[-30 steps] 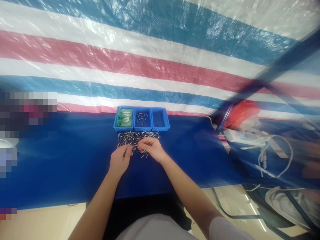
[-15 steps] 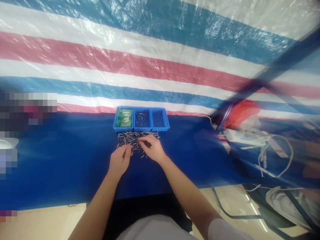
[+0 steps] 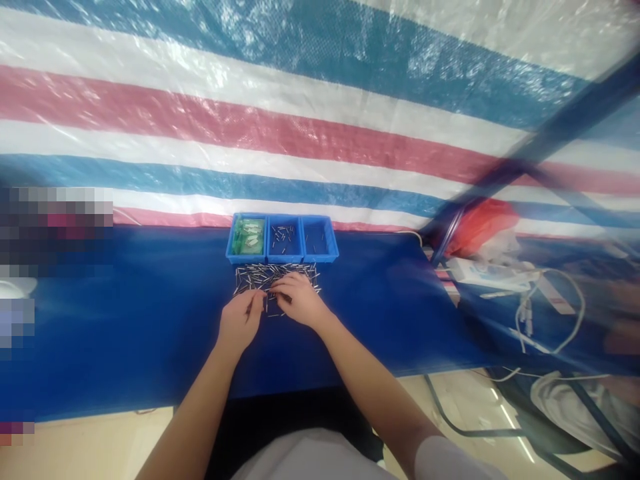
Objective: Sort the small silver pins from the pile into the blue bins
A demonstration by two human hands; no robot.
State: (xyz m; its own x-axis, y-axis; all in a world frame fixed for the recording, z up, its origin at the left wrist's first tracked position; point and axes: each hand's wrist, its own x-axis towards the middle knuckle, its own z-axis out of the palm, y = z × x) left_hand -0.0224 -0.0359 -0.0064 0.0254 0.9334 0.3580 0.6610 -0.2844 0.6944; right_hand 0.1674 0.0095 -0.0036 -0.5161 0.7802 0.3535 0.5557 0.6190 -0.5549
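Our right hand reaches in from five o'clock, fingers bent over the metal pins piled at twelve. Our left hand points from seven, thumb and finger close together. We cannot tell if either holds a pin. Marks on the white box at three look too fuzzy to read.

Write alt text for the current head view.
Right hand over a pile of metal pins on a blue table, left hand at the pile's near edge. Beyond: three blue bins, the leftmost holding something green, the others small loose pieces.
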